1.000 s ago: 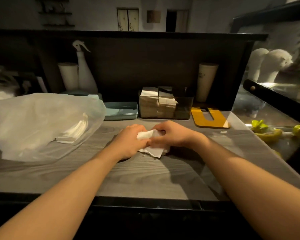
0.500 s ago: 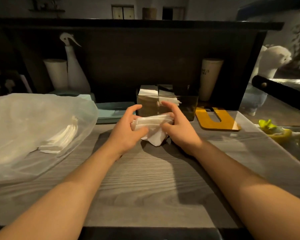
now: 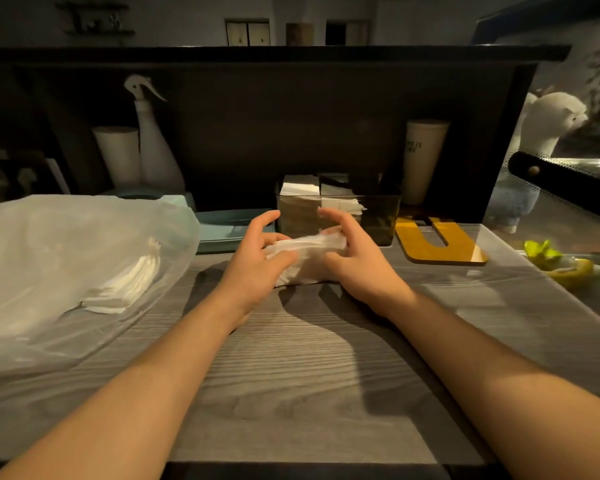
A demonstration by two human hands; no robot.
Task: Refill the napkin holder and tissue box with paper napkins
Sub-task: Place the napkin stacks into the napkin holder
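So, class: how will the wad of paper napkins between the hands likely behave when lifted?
Probably floppy: the napkins sag and crumple between left hand and right hand. Likely light. Loose sheets may slip apart.

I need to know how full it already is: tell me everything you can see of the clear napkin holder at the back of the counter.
The napkin holder is a clear, dark-tinted box, apparently plastic, open on top, standing upright against the dark back panel. Its left part holds an upright stack of white napkins reaching the rim; the middle holds fewer, and the right part looks empty. Neither hand touches it.
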